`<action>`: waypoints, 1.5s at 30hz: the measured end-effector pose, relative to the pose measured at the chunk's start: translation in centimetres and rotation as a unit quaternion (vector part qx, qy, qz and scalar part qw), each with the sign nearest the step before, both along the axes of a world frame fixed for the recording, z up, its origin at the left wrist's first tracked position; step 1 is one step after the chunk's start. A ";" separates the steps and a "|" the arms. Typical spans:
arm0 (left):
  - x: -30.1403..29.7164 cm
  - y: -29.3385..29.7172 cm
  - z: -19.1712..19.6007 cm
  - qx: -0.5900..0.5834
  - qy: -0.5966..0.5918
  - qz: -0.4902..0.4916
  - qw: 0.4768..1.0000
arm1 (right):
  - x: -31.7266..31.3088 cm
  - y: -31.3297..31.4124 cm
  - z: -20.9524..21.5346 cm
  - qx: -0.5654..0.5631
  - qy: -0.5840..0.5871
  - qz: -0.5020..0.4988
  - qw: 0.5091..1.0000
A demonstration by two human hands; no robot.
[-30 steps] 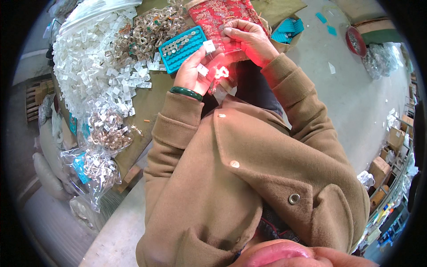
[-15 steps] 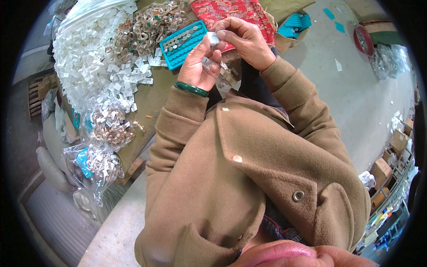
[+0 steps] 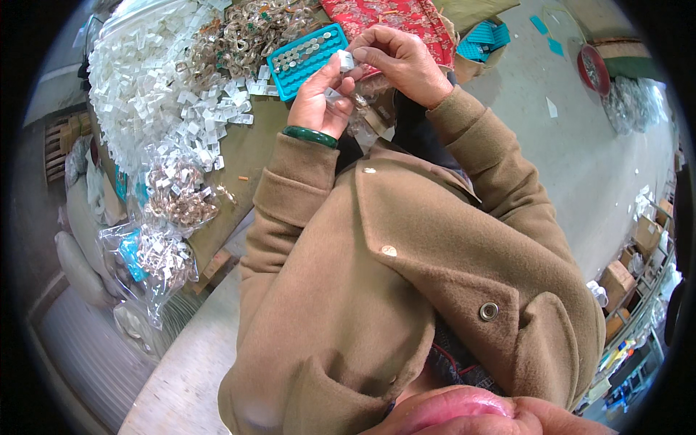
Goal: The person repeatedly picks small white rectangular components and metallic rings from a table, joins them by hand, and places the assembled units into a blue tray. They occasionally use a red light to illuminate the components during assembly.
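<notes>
Pinched between the thumb and fingers of my left hand [image 3: 319, 107] is a small white plastic tag [image 3: 346, 61]. A second clear-white piece [image 3: 333, 95] rests in the curled fingers of the same hand. My right hand [image 3: 407, 64] is closed, thumb and forefinger pressed together at the tag's right edge. Whatever those fingertips hold is too small to make out. Just beyond my left hand lies a blue ridged tray [image 3: 288, 88], with rows of small round silvery pieces [image 3: 304, 52] on its upper part.
A large heap of white tags [image 3: 156, 87] covers the table's left side, beside a pile of brownish clear bands [image 3: 250, 32]. Clear bags of parts [image 3: 165, 254] lie nearer. Red patterned cloth [image 3: 391, 13] is behind my hands. A carton with blue trays [image 3: 484, 42] stands right of it.
The view has shifted slightly, so the tray and table appear a little higher and to the right. Both hands remain together at the white tag, with only small finger movement.
</notes>
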State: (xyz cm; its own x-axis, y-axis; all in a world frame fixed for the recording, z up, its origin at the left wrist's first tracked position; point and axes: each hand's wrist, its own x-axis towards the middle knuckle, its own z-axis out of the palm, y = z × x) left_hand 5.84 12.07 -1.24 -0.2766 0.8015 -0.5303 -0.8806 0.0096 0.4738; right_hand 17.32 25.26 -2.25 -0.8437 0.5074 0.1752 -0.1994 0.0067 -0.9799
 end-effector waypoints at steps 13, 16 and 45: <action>0.4 -2.0 -1.2 0.010 0.080 -0.002 0.997 | -0.2 -1.9 0.9 0.297 -0.026 -0.019 0.954; 0.0 -3.7 -0.9 -0.020 0.166 -0.027 0.986 | -0.6 -3.0 1.6 0.344 -0.037 0.017 0.938; -9.0 -14.0 -2.8 -0.197 0.728 0.137 0.643 | -12.2 -9.7 -0.5 0.553 -0.038 0.033 0.832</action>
